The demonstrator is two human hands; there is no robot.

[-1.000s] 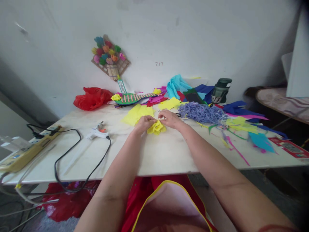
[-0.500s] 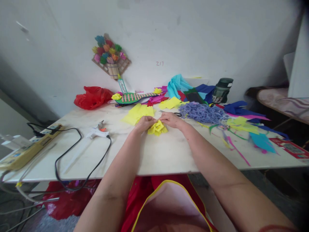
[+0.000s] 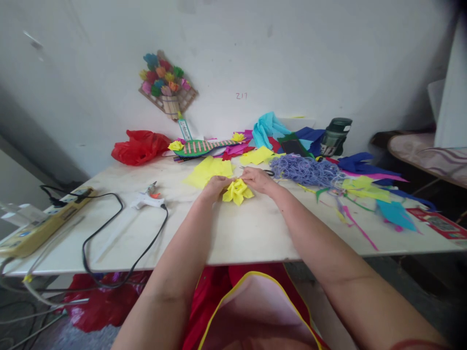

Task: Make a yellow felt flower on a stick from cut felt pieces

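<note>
A crumpled yellow paper flower (image 3: 238,191) sits above the white table (image 3: 233,233), held between both hands. My left hand (image 3: 214,187) pinches its left side with closed fingers. My right hand (image 3: 257,179) grips its upper right edge, fingers closed too. Flat yellow paper sheets (image 3: 208,171) lie just behind the hands. Scissors (image 3: 268,172) peek out beyond my right hand.
A glue gun (image 3: 146,200) with a black cord lies left, beside a yellow power strip (image 3: 40,229). A red bag (image 3: 138,147), coloured paper scraps (image 3: 368,187), a purple yarn heap (image 3: 304,170) and a green jar (image 3: 334,136) crowd the back and right.
The yellow flower has been turned a little between the fingers and its petals now spread more downward. Both hands stay in nearly the same spot.
</note>
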